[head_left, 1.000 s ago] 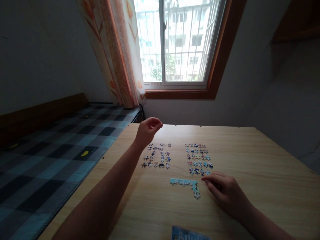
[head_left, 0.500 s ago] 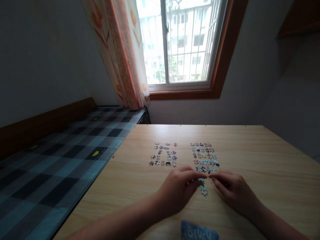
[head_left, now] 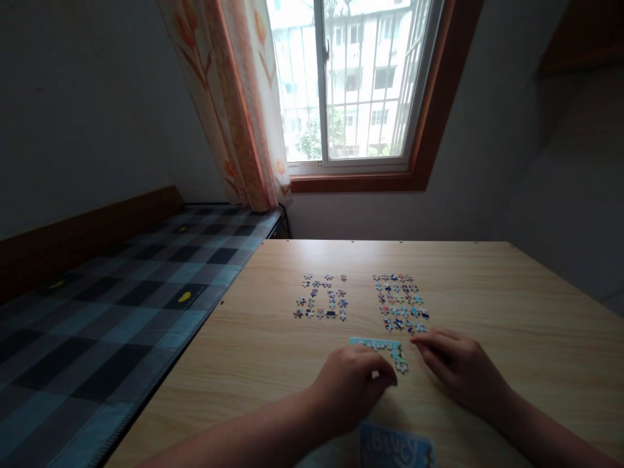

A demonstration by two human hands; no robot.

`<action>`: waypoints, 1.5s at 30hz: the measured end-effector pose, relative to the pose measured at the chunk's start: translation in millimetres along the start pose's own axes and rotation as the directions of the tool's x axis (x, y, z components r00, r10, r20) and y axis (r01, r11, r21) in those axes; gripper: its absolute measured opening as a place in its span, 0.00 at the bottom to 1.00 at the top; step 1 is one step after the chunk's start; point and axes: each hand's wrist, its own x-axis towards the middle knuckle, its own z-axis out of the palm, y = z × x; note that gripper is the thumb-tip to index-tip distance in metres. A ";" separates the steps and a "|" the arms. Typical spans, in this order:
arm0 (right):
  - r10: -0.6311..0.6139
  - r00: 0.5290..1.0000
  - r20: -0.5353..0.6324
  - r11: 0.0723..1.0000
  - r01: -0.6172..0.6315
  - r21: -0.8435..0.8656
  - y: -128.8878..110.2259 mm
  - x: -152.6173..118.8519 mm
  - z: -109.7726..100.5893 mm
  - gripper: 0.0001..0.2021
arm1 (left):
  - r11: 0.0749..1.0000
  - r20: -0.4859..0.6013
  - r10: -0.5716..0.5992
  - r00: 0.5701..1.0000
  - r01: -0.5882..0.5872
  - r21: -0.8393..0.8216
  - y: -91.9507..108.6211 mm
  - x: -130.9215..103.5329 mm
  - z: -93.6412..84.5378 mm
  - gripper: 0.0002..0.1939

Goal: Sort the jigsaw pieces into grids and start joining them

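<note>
A partly joined strip of jigsaw puzzle (head_left: 400, 357) lies on the table, light blue along its top and bending down at its right end. My left hand (head_left: 348, 383) is just below and left of that corner, thumb and fingertips pinched together. Its fingers cover part of the strip, and whatever is between them is hidden. To the right of the corner, my right hand (head_left: 458, 364) rests low over the table with its fingertips closed; I cannot make out what they hold. Above my right hand, loose puzzle pieces (head_left: 402, 312) lie in rows.
Another group of loose pieces (head_left: 331, 313) is spread on the wooden table (head_left: 234, 370) to the left. A blue printed sheet or box (head_left: 397, 447) lies at the near edge. A checkered bed (head_left: 146, 312) adjoins the left side; a window (head_left: 365, 84) is behind.
My left hand has drawn back down from the corner, uncovering the strip's top edge. The two hands' fingertips, close together before, are now apart. My right hand has barely moved.
</note>
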 end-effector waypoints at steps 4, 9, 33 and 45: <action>-0.045 0.999 0.023 0.999 0.045 0.015 -2.3 -0.5 -2.5 0.12 | 1.000 -0.005 -0.017 1.000 0.017 -0.012 -2.8 0.9 -0.7 0.07; -0.037 0.999 -0.007 0.998 0.037 0.053 -4.9 0.3 -4.3 0.11 | 0.999 -0.007 -0.014 1.000 0.014 -0.035 -0.9 1.4 -0.3 0.07; -0.252 0.967 0.046 0.966 0.248 0.079 -38.5 -7.3 -11.7 0.09 | 0.739 0.096 -0.363 0.927 0.349 -0.576 8.6 5.1 3.8 0.04; -0.166 0.986 0.011 0.982 0.165 0.092 -40.8 -3.3 -12.1 0.08 | 0.858 0.045 -0.329 0.943 0.318 -0.404 7.7 6.6 -0.9 0.07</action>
